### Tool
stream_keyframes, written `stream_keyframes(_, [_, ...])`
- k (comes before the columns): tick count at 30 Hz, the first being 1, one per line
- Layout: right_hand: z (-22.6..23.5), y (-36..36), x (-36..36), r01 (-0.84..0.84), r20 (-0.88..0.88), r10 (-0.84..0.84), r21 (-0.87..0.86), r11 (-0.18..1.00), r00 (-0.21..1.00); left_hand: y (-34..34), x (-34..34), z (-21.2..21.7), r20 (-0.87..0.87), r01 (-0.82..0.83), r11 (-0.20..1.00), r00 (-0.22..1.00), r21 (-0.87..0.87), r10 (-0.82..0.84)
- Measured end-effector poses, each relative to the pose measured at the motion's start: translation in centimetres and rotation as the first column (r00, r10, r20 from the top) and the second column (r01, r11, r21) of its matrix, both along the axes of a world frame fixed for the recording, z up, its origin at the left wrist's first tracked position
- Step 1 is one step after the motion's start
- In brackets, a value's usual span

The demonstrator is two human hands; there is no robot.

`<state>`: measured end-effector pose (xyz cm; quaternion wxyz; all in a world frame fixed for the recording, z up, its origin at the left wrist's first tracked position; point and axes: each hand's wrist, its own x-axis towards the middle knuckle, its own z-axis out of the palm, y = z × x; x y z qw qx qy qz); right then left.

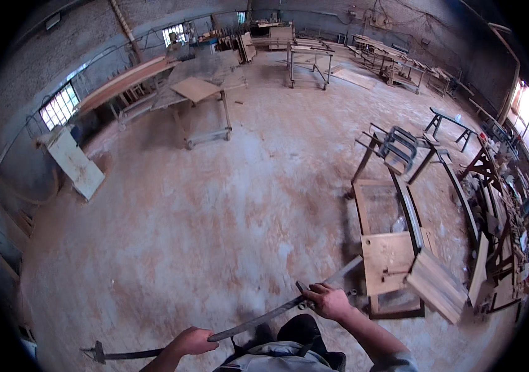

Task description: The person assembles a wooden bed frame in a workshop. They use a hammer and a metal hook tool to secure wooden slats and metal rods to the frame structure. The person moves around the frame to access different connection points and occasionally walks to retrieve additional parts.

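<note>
Both hands (193,341) (328,302) gripping long bar (258,322)

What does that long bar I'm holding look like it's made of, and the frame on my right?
Long bar, gripped by left hand and right hand: probably metal, dark grey, thin, dull sheen. Frame: looks like bare wood, pale tan, unpainted boards.

Both hands (193,341) (328,302) grip a long metal bar (252,323).

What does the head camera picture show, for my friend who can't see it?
A person's left hand and right hand grip a long, thin, dark metal bar over a dusty workshop floor. Wooden boards lie to the right.
</note>
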<state>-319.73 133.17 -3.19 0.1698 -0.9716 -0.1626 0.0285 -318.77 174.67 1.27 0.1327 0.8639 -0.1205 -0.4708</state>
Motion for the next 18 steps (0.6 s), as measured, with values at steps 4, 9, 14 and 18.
stream_keyframes(4, [-1.1, -4.8, 13.4, -0.019, 0.025, 0.019, 0.000, 1.000, 1.000, -4.7, 17.9, 1.4, 0.090, 0.126, 0.991, 0.988, 0.041, -0.130])
stream_keyframes(9, [-1.8, -10.8, 30.5, -0.046, -0.166, 0.041, -0.024, 0.999, 0.985, -11.9, 38.0, 3.1, 0.058, 0.247, 0.961, 0.965, 0.127, -0.256])
stream_keyframes(14, [-1.7, -16.8, 48.6, -0.048, -0.189, 0.049, 0.012, 0.999, 0.981, -19.4, 57.1, 8.1, 0.126, 0.290, 0.926, 0.937, 0.242, -0.326])
stream_keyframes(18, [-0.2, -20.5, 63.3, -0.069, -0.248, 0.067, 0.002, 0.998, 0.966, -22.7, 71.4, 7.6, 0.253, 0.309, 0.914, 0.892, 0.261, -0.374])
